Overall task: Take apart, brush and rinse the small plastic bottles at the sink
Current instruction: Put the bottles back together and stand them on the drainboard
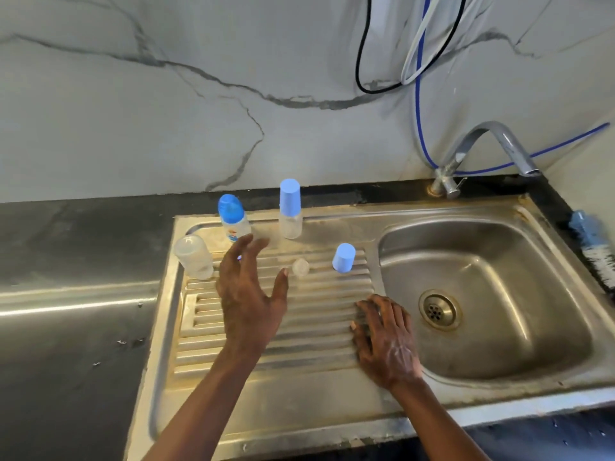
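- L. hand (248, 294) is held spread, nothing gripped, beside clear bottle (234, 222) w/ domed blue cap, at ribbed steel drainboard (316, 331) back edge.
- R. hand (386, 341) is laid flat, empty, at its right edge.

A: Up top, a black cable (379, 92) loops down the grey-veined marble wall (133, 111).
B: A blue hose (416, 101) hangs beside white tubing (406, 73), above the dark worktop (66, 227).

Steel drainboard (316, 387) w/ 3 bottles (290, 221), loose blue cap (343, 258), sm. clear piece (300, 267).
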